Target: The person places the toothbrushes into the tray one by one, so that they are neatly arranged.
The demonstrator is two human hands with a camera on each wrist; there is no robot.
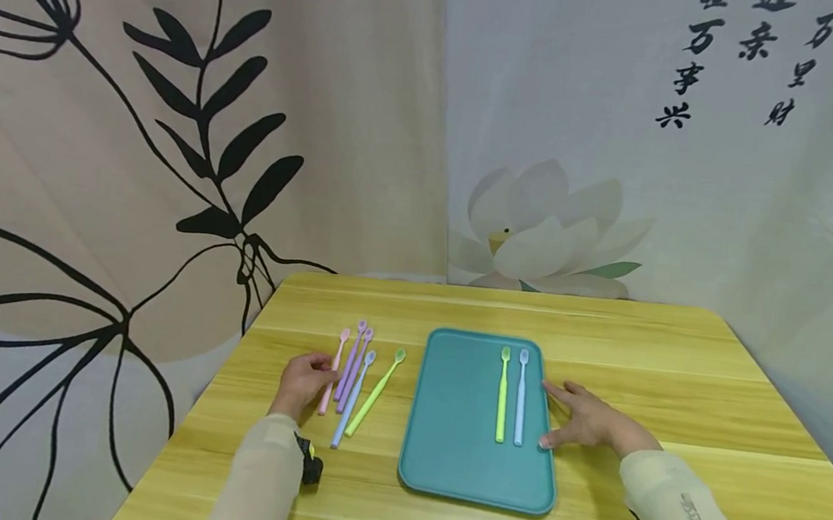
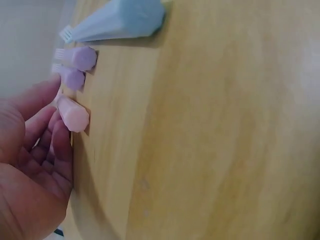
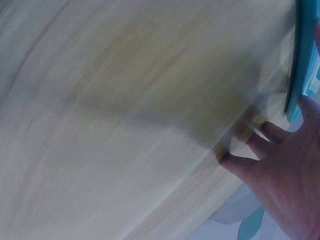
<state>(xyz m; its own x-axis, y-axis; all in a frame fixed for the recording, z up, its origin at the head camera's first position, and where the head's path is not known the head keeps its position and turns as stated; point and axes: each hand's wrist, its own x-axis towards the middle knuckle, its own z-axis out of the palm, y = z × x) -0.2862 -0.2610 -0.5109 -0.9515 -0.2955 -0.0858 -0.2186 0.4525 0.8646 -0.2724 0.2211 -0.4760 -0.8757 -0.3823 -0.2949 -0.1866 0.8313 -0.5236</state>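
Observation:
My left hand (image 1: 305,385) is at the pink toothbrush (image 1: 334,369), the leftmost of a loose group on the table. In the left wrist view, thumb and curled fingers pinch the shaft of this pink toothbrush (image 2: 74,115). Just right of it lie two purple toothbrushes (image 1: 350,371), then a blue one (image 1: 353,400) and a green one (image 1: 375,394). A teal tray (image 1: 457,465) holds another green toothbrush (image 1: 502,398) and another blue toothbrush (image 1: 520,400), side by side. My right hand (image 1: 589,421) has its fingers spread at the tray's right rim, with the thumb touching it.
A wooden table (image 1: 677,369) carries everything. Behind it hangs a curtain (image 1: 369,121) with plant drawings, a lotus and writing. A small black device (image 1: 308,461) is strapped at the left wrist.

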